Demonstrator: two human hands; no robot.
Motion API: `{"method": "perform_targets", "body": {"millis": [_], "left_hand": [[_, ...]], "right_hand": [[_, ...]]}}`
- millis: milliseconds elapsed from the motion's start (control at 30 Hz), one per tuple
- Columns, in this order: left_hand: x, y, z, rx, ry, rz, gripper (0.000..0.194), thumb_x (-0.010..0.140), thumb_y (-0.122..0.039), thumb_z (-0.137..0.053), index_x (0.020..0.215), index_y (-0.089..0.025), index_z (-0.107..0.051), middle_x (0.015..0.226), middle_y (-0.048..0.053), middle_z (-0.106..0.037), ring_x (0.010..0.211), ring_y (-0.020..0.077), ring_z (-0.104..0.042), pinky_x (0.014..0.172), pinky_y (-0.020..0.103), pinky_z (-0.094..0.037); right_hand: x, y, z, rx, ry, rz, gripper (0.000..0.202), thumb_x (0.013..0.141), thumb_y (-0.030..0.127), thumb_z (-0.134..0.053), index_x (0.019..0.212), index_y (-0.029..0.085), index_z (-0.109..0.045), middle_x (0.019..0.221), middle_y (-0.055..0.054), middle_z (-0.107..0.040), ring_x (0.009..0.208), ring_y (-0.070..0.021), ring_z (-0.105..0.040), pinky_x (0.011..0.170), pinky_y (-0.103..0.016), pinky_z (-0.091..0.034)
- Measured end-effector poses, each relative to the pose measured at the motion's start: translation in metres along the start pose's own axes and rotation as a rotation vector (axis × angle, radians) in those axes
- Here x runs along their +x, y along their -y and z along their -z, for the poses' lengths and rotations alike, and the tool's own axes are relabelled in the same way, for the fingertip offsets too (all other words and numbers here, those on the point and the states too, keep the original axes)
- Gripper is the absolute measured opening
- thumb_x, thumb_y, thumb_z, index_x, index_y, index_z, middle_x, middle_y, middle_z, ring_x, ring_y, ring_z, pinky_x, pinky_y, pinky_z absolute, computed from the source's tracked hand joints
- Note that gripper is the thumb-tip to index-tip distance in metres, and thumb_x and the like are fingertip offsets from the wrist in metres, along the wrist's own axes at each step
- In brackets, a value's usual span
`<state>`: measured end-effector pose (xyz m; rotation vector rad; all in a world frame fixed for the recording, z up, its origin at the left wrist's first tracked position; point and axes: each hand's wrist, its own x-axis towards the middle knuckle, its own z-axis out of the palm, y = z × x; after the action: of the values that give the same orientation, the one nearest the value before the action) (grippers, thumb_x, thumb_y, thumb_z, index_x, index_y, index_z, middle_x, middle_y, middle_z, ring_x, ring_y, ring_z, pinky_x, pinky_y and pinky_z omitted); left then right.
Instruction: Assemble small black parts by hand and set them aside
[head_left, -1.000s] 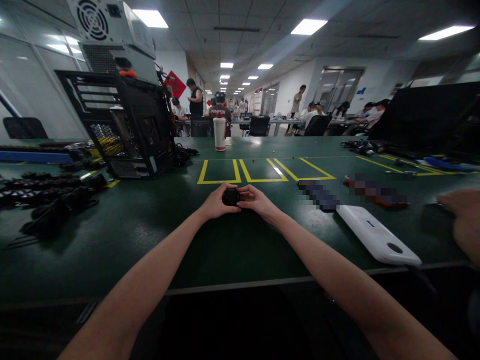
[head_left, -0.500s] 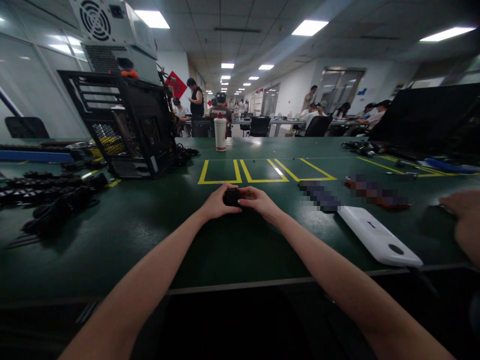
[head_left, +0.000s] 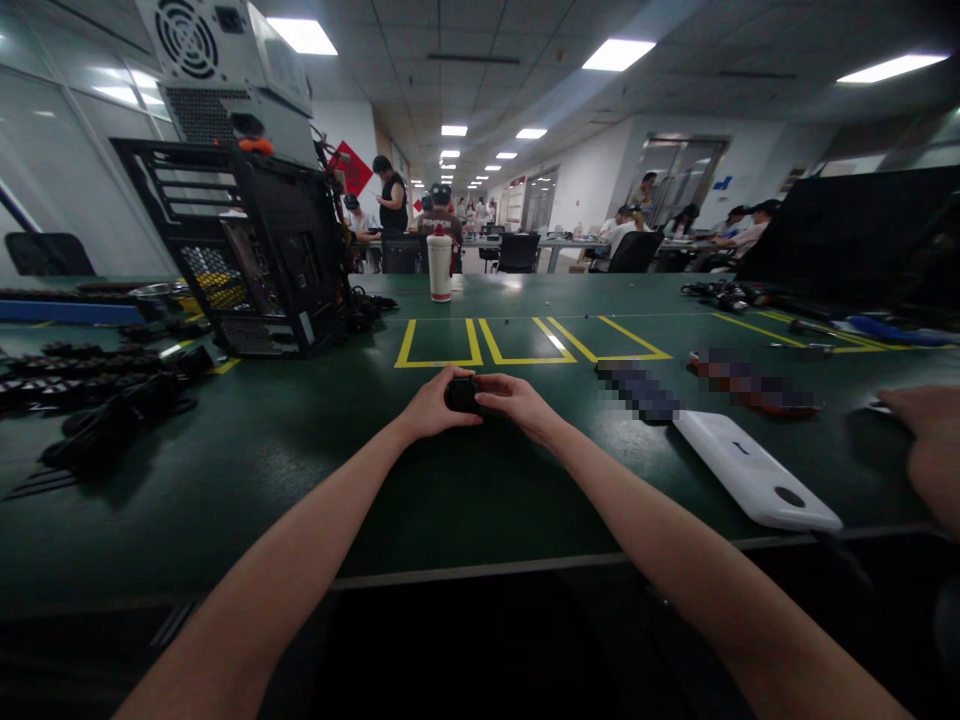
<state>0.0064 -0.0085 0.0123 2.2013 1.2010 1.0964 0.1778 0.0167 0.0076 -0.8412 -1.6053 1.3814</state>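
A small black object (head_left: 460, 394), too dark for me to make out its kind, is held between both hands just above the green table (head_left: 480, 500). My left hand (head_left: 433, 405) curls round its left side, thumb below and fingers on top. From the right, my right hand (head_left: 514, 400) grips it with thumb and fingertips. The fingers cover parts of its edges. Yellow tape outlines (head_left: 439, 363) lie on the tabletop just beyond the hands.
Left stands an open black computer case (head_left: 277, 250) with power supplies (head_left: 225, 60) on top, near bundled black cables (head_left: 112, 410). A white cup (head_left: 440, 265) is behind. Rightward lie a white power bank (head_left: 750, 465), two blurred-out phones (head_left: 637, 390) and another person's hand (head_left: 926, 420).
The black object has turned slightly between my fingers. Both hands stay almost in place, and the view has shifted a little.
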Motion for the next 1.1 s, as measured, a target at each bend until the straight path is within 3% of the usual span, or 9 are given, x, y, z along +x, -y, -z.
{"method": "perform_targets", "body": {"millis": [167,433,633,767,967,1100], "left_hand": [[0.0002,0.0017,-0.0009,-0.014,0.003,-0.009,0.061,0.053,-0.033,-0.072,0.107,-0.022,-0.045,0.106,0.004,-0.052,0.095,0.0214,-0.052,0.082,0.038,-0.041],[0.0005,0.0021,-0.0007,-0.016,-0.003,-0.021,0.061,0.053,-0.034,-0.072,0.107,-0.022,-0.046,0.105,0.004,-0.053,0.095,0.0214,-0.052,0.083,0.039,-0.04],[-0.0004,-0.0006,0.0002,-0.014,-0.002,-0.011,0.061,0.052,-0.032,-0.072,0.107,-0.023,-0.047,0.107,0.004,-0.052,0.097,0.0218,-0.051,0.084,0.039,-0.039],[0.0,0.0011,-0.0006,-0.024,0.0,-0.01,0.06,0.053,-0.033,-0.072,0.107,-0.022,-0.046,0.107,0.005,-0.052,0.095,0.0216,-0.052,0.082,0.038,-0.04],[0.0,-0.0002,0.0007,-0.001,0.0,-0.028,0.061,0.053,-0.035,-0.072,0.107,-0.022,-0.046,0.107,0.005,-0.052,0.097,0.0218,-0.051,0.084,0.038,-0.039],[-0.001,-0.0024,0.0019,0.0,0.012,-0.028,0.06,0.054,-0.034,-0.071,0.107,-0.022,-0.045,0.107,0.005,-0.052,0.097,0.0215,-0.051,0.084,0.038,-0.04]], "right_hand": [[-0.0039,0.0007,0.0005,-0.008,0.028,0.03,0.037,0.054,0.017,-0.07,0.087,0.019,-0.055,0.089,-0.001,-0.06,0.083,-0.0138,-0.056,0.08,-0.034,-0.043],[-0.0022,-0.0028,-0.0018,0.034,-0.005,-0.004,0.025,0.063,0.031,-0.065,0.084,0.021,-0.054,0.085,-0.001,-0.06,0.074,-0.0121,-0.056,0.069,-0.029,-0.045],[-0.0014,0.0,-0.0005,-0.003,0.008,-0.01,0.034,0.059,0.023,-0.067,0.092,0.018,-0.058,0.094,-0.004,-0.06,0.084,-0.0144,-0.056,0.08,-0.033,-0.043],[-0.0062,0.0023,-0.0007,-0.019,0.027,0.03,0.037,0.055,0.018,-0.069,0.089,0.021,-0.055,0.087,-0.001,-0.059,0.083,-0.0144,-0.055,0.078,-0.032,-0.043],[-0.0052,-0.0019,-0.0023,0.03,0.016,0.011,0.024,0.065,0.031,-0.063,0.085,0.022,-0.054,0.087,-0.001,-0.059,0.079,-0.0131,-0.056,0.072,-0.03,-0.045],[-0.0018,-0.0034,-0.0012,0.001,0.004,0.003,0.031,0.063,0.029,-0.064,0.091,0.021,-0.055,0.087,-0.002,-0.059,0.078,-0.0135,-0.056,0.072,-0.031,-0.045]]}}
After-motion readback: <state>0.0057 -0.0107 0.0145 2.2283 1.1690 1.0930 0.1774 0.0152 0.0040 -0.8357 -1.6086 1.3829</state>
